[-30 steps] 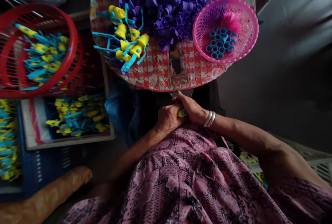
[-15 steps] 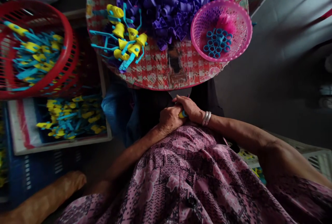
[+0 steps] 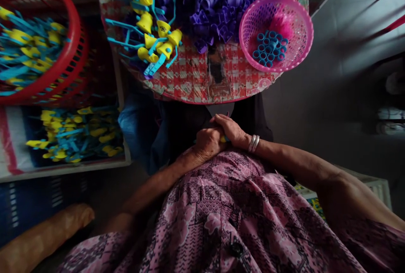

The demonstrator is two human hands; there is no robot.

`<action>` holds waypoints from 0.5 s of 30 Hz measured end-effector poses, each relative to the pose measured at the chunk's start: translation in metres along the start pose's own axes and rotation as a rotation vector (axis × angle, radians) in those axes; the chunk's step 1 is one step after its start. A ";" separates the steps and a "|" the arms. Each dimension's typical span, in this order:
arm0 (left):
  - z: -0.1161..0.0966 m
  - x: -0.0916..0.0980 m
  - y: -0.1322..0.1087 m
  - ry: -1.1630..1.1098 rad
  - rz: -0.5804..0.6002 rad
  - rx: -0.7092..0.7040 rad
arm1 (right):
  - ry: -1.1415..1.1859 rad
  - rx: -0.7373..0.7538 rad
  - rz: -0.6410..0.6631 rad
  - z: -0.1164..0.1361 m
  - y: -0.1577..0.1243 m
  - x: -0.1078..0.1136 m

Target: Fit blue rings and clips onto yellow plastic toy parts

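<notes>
My left hand (image 3: pixel 209 143) is closed in front of my lap, just below the table's near edge. Pressed against it from the right is my right hand (image 3: pixel 232 130), its fingers wrapped over the left. Between the two palms a small yellow and blue plastic piece (image 3: pixel 224 139) peeks out; most of it is hidden by the fingers. On the round table (image 3: pixel 190 85) lie several yellow bell-shaped pieces with blue arms (image 3: pixel 164 47). Behind them is a heap of purple plastic parts (image 3: pixel 211 5).
A pink basket (image 3: pixel 275 68) on the table's right holds short blue tubes (image 3: pixel 270 47). To the left, a red basket (image 3: pixel 74 15) and a crate (image 3: pixel 126 155) contain many yellow and blue pieces. Another pale crate (image 3: pixel 379 186) stands by my right elbow.
The view has shifted slightly, so the baskets and table sit a little differently in it. Both hands stay clasped together, with less of the yellow and blue piece showing between them.
</notes>
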State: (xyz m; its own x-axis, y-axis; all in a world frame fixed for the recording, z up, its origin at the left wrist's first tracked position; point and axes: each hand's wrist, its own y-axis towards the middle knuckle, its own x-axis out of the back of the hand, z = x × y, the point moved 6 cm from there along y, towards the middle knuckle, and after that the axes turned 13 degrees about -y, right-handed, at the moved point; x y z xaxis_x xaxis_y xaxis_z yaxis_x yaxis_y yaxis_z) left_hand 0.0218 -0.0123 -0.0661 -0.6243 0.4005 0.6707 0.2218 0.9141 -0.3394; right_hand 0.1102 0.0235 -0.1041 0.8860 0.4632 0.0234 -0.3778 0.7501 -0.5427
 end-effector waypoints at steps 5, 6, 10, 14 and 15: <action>0.003 -0.002 0.001 0.039 -0.027 0.041 | 0.052 0.072 0.130 0.005 0.002 -0.005; 0.002 0.000 0.002 0.034 -0.038 0.052 | 0.087 0.054 0.136 0.006 0.002 -0.005; -0.004 0.017 0.004 -0.138 -0.106 0.032 | 0.343 -0.117 0.110 0.009 -0.001 -0.003; -0.006 0.046 0.000 -0.540 -0.207 -0.014 | 0.506 -0.205 0.130 0.016 -0.011 0.003; -0.005 0.053 -0.001 -0.618 -0.228 -0.017 | 0.507 -0.188 0.133 0.018 -0.014 0.005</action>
State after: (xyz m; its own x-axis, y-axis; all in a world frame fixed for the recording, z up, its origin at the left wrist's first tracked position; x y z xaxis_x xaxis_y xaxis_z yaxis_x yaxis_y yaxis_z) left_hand -0.0076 0.0082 -0.0270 -0.9711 0.0912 0.2206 0.0416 0.9747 -0.2197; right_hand 0.1145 0.0240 -0.0810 0.8699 0.2284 -0.4370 -0.4819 0.5818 -0.6552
